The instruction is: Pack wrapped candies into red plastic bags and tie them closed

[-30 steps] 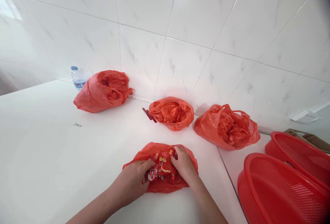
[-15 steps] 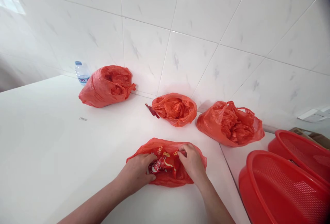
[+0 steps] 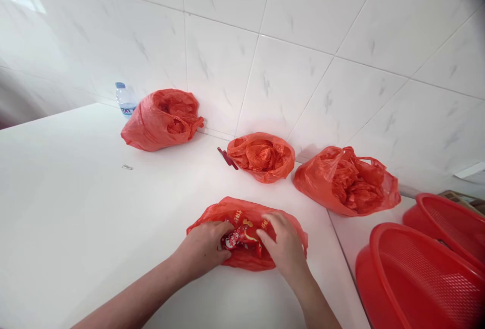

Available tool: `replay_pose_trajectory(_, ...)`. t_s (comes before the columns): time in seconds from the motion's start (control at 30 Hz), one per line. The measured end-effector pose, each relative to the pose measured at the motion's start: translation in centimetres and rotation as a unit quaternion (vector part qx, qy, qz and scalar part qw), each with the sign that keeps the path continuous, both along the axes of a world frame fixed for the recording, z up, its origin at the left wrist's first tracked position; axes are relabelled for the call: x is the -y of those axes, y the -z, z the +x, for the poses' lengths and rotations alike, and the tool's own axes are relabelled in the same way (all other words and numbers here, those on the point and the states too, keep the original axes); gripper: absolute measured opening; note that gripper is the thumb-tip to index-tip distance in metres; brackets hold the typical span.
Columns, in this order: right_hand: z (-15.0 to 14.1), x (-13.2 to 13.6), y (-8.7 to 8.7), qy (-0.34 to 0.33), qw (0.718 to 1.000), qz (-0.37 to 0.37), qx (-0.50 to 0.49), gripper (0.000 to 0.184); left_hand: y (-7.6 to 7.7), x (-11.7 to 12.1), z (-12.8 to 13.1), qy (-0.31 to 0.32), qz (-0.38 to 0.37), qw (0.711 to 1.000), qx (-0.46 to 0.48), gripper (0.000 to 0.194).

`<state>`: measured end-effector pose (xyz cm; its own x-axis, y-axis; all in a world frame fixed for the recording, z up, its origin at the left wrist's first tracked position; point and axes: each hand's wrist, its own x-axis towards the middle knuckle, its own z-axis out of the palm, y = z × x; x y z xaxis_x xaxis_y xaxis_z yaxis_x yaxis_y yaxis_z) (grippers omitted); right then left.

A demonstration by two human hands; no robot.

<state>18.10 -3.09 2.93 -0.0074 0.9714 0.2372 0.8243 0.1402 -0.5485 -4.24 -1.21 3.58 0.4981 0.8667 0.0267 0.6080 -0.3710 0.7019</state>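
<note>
Grip of the left hand is closed on the 9 o'clock end of the glossy red printed packets, apparently steadying them inside the thin red plastic bag on the white counter; the right hand, at 3 o'clock, is parted.

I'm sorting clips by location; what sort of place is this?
Possibly a packing or work area, though a kitchen can't be ruled out: a tiled wall, a plain white table and red perforated baskets beside red plastic bags.
</note>
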Motion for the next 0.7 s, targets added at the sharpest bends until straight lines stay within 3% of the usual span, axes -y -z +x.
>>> replay_pose_trajectory(0.13, -1.2, 0.5, 0.6, -0.079, 0.995, -0.051, -0.018, 0.043, -0.4, 0.0, 0.1, 0.012, 0.014, 0.999, -0.04, 0.038)
replay_pose_trajectory(0.3, -0.8, 0.3, 0.9, -0.061, 0.995, -0.057, -0.051, 0.042, -0.6, 0.0, 0.3, 0.02, 0.035, 0.999, -0.034, 0.041)
replay_pose_trajectory(0.4, -0.4, 0.6, 0.4, -0.037, 0.997, -0.022, -0.057, 0.039, -0.8, 0.2, 0.2, 0.009, 0.046, 0.998, -0.039, 0.041)
replay_pose_trajectory(0.57, -0.1, 1.2, 0.0, -0.012, 0.995, 0.099, -0.012, 0.038, -1.8, 0.5, 0.4, 0.014, 0.088, 0.996, -0.022, 0.04)
replay_pose_trajectory(0.7, 0.3, 1.0, 0.8, -0.024, 0.993, 0.108, 0.03, 0.051, -1.8, 0.0, 1.4, 0.042, 0.111, 0.992, -0.039, 0.043)
